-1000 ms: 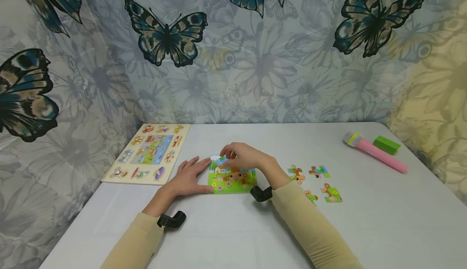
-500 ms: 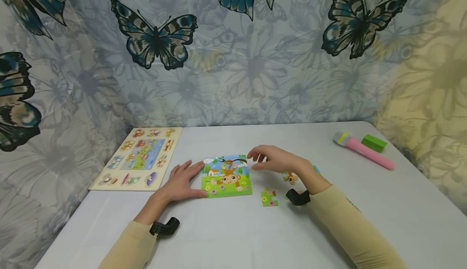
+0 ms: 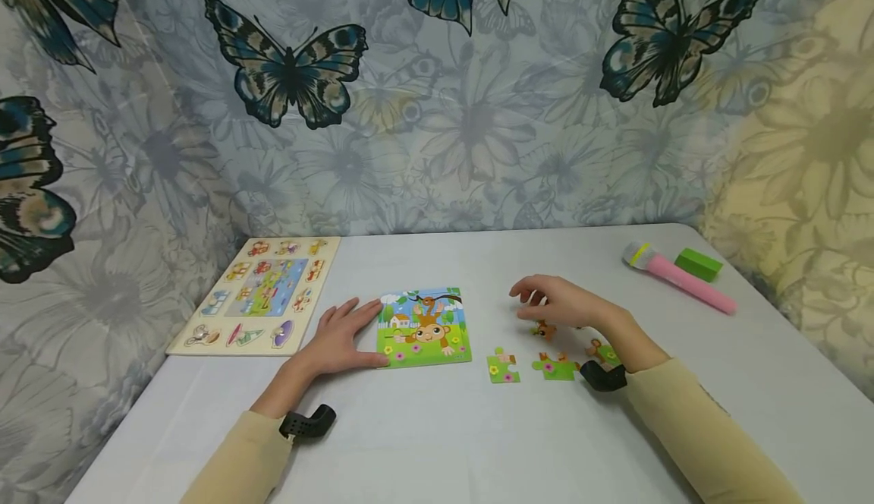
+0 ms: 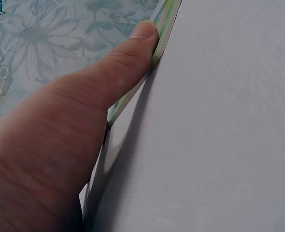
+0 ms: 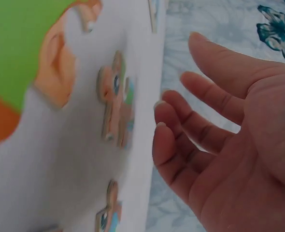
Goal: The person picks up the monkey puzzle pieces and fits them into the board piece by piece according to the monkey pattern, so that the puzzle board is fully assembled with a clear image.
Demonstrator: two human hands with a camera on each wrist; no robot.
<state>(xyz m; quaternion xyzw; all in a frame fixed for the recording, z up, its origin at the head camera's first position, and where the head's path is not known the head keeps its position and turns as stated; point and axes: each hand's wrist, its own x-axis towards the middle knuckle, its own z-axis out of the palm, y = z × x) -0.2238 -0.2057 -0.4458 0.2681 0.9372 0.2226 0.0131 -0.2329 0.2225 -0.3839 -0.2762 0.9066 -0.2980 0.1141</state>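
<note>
A square monkey-picture puzzle board (image 3: 423,329) lies flat near the middle of the white table. My left hand (image 3: 341,343) rests at its left side with fingers spread; in the left wrist view the thumb presses on the edge of the board (image 4: 165,36). To the right of the board, my right hand (image 3: 570,305) hangs above loose jigsaw pieces, fingers loosely bent and holding nothing. Among these are a green flowered piece (image 3: 503,369) and another green piece (image 3: 555,368); the hand partly hides others. The right wrist view shows a brown-faced piece (image 5: 116,104) standing apart from the fingertips.
A larger wooden board (image 3: 232,329) with small pictures lies at the back left. A pink toy microphone (image 3: 690,280) and a green block (image 3: 698,264) lie at the back right. Patterned butterfly fabric (image 3: 478,132) rises behind the table.
My right hand has moved rightward off the puzzle board to above the loose pieces, uncovering the whole monkey picture. The left hand stays at the board's edge. The head view has shifted slightly.
</note>
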